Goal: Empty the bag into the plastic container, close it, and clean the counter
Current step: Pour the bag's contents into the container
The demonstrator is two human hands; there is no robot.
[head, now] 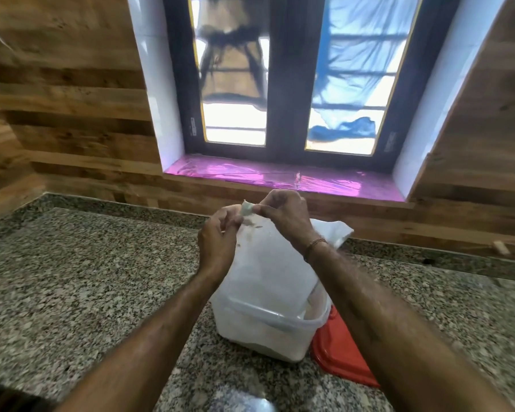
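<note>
Head view: thin white plastic bag [268,263], top corner pinched between thumb and fingertips of the right hand [283,215]. The left hand [217,239] is just beside it, fingers curled on the same bunched film. Directly below the grip, the bag's lower end sits inside a translucent rectangular plastic container [268,331] on the speckled granite counter [87,278]. A flat red plastic lid [339,352] lies below and right of the grip. Handling note: probably emptying. Lift straight, shake gently, and keep the bag's mouth within the rim.

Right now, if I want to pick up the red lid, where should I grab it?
Probably pinch the red lid at its near edge, coming from the right: it lies flat on the counter, with the plastic container blocking its left.
</note>
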